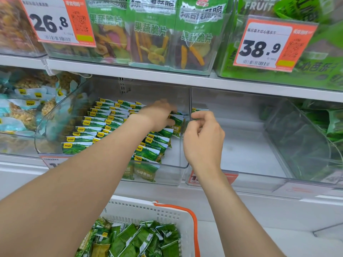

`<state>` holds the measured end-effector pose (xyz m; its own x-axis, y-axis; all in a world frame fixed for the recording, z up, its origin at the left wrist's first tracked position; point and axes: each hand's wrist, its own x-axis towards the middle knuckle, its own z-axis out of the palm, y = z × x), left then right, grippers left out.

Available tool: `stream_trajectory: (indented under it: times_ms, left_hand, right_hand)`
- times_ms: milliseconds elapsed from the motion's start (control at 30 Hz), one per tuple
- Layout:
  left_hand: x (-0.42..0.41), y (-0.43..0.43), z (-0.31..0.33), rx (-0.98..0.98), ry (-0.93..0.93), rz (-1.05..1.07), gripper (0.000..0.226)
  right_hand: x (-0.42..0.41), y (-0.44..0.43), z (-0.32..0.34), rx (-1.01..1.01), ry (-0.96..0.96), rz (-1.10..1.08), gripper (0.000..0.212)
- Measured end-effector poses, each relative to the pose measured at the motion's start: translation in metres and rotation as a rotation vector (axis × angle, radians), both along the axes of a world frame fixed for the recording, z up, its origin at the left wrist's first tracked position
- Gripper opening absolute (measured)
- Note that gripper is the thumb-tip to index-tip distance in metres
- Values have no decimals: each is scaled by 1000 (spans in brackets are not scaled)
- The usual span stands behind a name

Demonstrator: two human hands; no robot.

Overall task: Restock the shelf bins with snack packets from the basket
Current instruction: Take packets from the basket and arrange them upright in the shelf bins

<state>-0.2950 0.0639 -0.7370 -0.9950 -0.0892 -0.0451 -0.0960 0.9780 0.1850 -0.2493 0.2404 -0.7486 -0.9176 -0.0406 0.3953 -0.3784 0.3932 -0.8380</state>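
A clear shelf bin [183,156] on the middle shelf holds neat rows of small green snack packets [96,125]. My left hand [157,115] reaches deep into this bin, its fingers closed on green packets at the back right. My right hand [204,138] hovers at the bin's right wall, pinching a green packet [199,110] between thumb and fingers. Below, a white basket [141,210] with an orange handle holds several loose green packets [137,240].
To the right stands a clear bin [278,145] with a bare floor. At the left a bin [22,112] holds pale blue packets. The upper shelf carries green bags [152,34] and price tags [61,21]. A white shelf ledge [259,204] juts out below.
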Motion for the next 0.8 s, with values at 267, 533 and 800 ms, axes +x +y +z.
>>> stream_trajectory:
  times_ms: [267, 533, 800]
  left_hand:
    - [-11, 22, -3, -138, 45, 197, 54]
    - [-2, 13, -4, -42, 56, 253, 67]
    - [12, 13, 3, 16, -62, 284, 79]
  right_hand:
    - [-1, 1, -1, -9, -10, 1, 22]
    - [-1, 0, -1, -4, -11, 0, 23]
    - [-1, 0, -2, 4, -6, 6, 24]
